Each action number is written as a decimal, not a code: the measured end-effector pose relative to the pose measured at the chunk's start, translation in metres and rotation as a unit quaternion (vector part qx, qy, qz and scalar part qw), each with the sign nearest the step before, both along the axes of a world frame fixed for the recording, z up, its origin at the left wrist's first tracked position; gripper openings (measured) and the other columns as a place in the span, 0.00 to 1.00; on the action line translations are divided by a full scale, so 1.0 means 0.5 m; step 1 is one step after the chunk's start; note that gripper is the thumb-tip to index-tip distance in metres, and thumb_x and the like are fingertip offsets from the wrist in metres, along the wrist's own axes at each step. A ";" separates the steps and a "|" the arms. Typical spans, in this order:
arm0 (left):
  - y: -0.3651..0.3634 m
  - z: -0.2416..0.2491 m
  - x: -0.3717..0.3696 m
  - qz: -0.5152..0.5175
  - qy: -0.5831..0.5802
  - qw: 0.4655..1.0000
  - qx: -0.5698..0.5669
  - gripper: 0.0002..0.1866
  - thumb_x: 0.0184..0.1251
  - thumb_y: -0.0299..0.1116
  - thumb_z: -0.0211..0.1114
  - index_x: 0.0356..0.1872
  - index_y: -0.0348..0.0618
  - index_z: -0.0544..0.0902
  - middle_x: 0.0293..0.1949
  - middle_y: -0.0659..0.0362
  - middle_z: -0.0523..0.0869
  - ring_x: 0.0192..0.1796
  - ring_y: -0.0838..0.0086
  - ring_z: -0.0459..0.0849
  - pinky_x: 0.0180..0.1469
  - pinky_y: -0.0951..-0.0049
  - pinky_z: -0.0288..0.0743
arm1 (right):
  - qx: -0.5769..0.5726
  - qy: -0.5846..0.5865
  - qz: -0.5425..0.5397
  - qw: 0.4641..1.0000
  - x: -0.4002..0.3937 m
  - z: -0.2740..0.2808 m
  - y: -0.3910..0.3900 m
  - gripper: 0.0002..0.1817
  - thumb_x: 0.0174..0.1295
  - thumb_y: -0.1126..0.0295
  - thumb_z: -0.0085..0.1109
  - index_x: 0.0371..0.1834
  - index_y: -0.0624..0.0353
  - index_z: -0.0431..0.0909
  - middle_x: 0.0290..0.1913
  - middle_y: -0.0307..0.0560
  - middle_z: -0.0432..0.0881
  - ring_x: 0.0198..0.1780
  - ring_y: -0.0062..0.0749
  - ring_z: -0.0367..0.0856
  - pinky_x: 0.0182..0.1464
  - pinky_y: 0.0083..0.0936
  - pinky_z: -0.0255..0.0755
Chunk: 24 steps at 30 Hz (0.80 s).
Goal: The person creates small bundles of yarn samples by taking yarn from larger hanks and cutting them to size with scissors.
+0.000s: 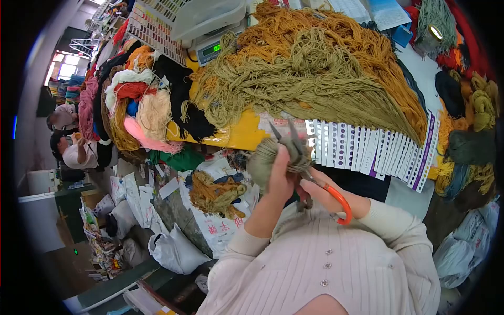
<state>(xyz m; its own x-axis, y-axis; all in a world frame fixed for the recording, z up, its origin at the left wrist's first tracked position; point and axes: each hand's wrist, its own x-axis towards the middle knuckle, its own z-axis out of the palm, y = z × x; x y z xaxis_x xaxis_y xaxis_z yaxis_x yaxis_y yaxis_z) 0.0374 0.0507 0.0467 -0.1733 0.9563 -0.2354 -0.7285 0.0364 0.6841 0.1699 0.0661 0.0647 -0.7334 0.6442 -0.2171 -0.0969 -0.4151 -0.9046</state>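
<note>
Against the front of my body, my left hand is closed around a bundled grey-green yarn skein. My right hand is beside it, closed on scissors with orange handles. The scissor blades point up and away from me, spread apart in front of the skein. Some right fingers are hidden behind the handle and yarn. Just beyond my hands, a large heap of olive yarn lies on the table, with orange-brown yarn behind it. White punched cards line the table's near edge.
A digital scale carries a clear plastic tub. Mixed coloured yarns are piled at left. More yarn hangs at right. A white sack and loose yarn lie below the table. Two people are farther left.
</note>
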 end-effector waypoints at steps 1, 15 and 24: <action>-0.004 0.010 0.002 -0.012 0.011 1.000 -0.010 0.21 0.65 0.42 0.43 0.52 0.39 0.65 0.50 0.55 0.70 0.48 0.72 0.72 0.51 0.71 0.66 | 0.002 -0.001 0.022 1.000 -0.010 -0.009 0.005 0.11 0.60 0.63 0.43 0.28 0.60 0.65 0.15 0.32 0.61 0.16 0.12 0.56 0.17 0.13 0.53; -0.003 0.025 -0.039 -0.037 0.060 0.997 0.017 0.14 0.65 0.43 0.41 0.38 0.43 0.68 0.54 0.52 0.66 0.49 0.65 0.72 0.50 0.63 0.68 | -0.021 -0.060 0.133 0.989 0.013 -0.031 0.019 0.10 0.53 0.70 0.47 0.36 0.62 0.65 0.23 0.38 0.71 0.24 0.20 0.70 0.28 0.19 0.66; -0.017 0.002 -0.008 -0.019 -0.052 0.998 0.018 0.13 0.63 0.40 0.45 0.43 0.44 0.65 0.54 0.53 0.67 0.43 0.65 0.75 0.40 0.67 0.72 | -0.177 0.005 0.171 0.969 0.052 -0.019 -0.015 0.25 0.45 0.71 0.47 0.51 0.61 0.58 0.39 0.49 0.71 0.46 0.31 0.69 0.50 0.27 0.62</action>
